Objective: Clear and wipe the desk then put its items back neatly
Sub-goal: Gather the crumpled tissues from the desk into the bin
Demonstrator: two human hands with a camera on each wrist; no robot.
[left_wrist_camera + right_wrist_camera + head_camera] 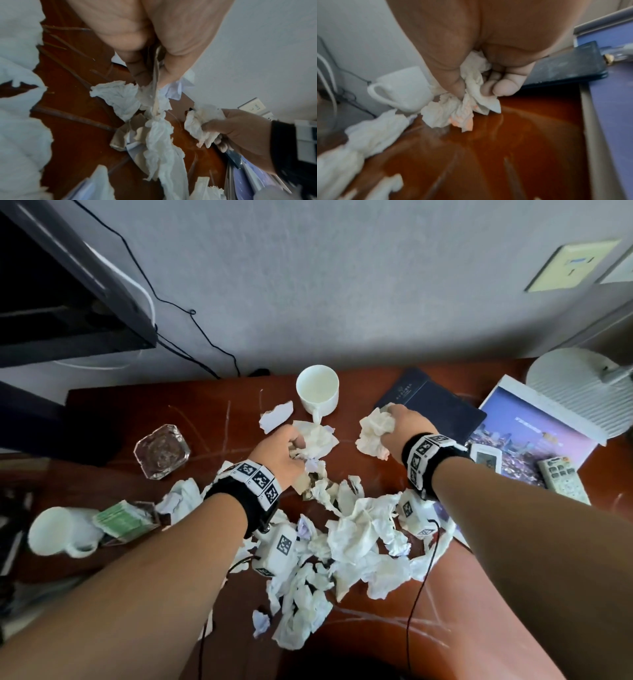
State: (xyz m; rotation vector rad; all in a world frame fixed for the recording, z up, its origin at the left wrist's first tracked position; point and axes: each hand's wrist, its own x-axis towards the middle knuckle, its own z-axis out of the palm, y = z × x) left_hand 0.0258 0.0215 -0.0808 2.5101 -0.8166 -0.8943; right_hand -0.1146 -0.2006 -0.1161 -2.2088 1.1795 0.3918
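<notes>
Several crumpled white tissues [356, 539] litter the middle of the red-brown desk [212, 426]. My left hand [284, 451] pinches a tissue wad [317, 440] just below the upright white cup [318, 392]; the left wrist view shows that tissue [159, 129] hanging from the fingers [171, 73]. My right hand [400, 429] grips another crumpled tissue [375, 433] beside a dark notebook [435, 405]. In the right wrist view the tissue [462, 108] is squeezed between thumb and fingers [503, 86] above the desk [522, 135].
A glass ashtray [161, 451] sits at the left, a second white cup [58, 530] and a green packet [120, 520] at the near left. At the right lie a purple booklet [534, 436], a remote [561, 479] and a white lamp base [579, 385]. A dark monitor [61, 289] hangs over the left.
</notes>
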